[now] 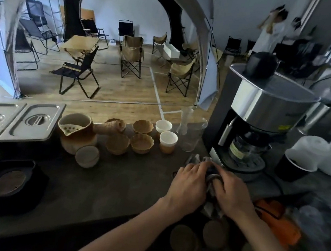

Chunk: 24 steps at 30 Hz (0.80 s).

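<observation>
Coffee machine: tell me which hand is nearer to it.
Right. The right hand holds the cloth just in front of the base of the coffee machine; the left hand holds it farther left.

Left hand [189,185] and right hand [233,194] cover most of the cloth [198,159].
</observation>
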Motion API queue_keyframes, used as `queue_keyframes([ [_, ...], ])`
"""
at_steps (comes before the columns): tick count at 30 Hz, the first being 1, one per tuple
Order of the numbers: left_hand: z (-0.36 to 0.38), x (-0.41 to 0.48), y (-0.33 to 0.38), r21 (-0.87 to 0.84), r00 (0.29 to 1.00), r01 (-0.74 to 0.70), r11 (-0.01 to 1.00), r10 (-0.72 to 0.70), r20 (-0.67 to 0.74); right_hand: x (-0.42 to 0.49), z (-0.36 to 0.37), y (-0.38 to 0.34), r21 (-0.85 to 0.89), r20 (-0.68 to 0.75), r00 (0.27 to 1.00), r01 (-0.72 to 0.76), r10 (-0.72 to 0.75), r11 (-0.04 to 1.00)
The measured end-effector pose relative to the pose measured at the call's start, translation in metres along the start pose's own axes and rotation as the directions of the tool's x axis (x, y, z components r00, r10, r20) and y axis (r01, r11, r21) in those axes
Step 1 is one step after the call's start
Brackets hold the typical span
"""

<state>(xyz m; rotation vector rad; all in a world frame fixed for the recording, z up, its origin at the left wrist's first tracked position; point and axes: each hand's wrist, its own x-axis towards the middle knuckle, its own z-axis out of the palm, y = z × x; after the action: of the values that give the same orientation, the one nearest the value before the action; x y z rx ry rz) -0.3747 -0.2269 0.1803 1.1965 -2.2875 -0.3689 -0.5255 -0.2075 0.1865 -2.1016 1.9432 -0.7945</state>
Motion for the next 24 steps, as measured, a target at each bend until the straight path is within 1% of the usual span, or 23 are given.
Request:
queue_keyframes([
  [3,0.002,-0.006,-0.008,0.005,0.997,-0.056,0.998,0.056,-0.051,-0.004,0.009,-0.001,-0.020,-0.031,0.999,-0.044,0.043,0.999],
  [6,-0.003,-0.023,-0.016,-0.018,0.996,-0.073,0.997,0.072,-0.061,-0.011,0.014,-0.017,0.042,-0.038,0.998,-0.047,0.049,0.998],
  [11,-0.040,-0.062,-0.061,-0.063,1.000,-0.011,0.998,0.009,-0.023,-0.015,0.039,-0.074,0.092,-0.001,1.000,0.022,-0.022,0.996],
  [14,-0.070,-0.088,-0.091,-0.095,0.998,0.068,0.993,-0.069,-0.004,-0.014,0.058,-0.110,0.104,0.033,0.997,0.073,-0.077,0.992],
  [18,-0.099,-0.124,-0.117,-0.033,0.991,0.129,0.991,-0.130,-0.015,-0.016,0.082,-0.152,0.109,0.032,0.987,0.154,-0.159,0.982],
  [24,-0.137,-0.184,-0.136,-0.053,0.974,0.219,0.974,-0.221,-0.041,-0.034,0.111,-0.207,0.165,0.059,0.962,0.253,-0.265,0.953],
])
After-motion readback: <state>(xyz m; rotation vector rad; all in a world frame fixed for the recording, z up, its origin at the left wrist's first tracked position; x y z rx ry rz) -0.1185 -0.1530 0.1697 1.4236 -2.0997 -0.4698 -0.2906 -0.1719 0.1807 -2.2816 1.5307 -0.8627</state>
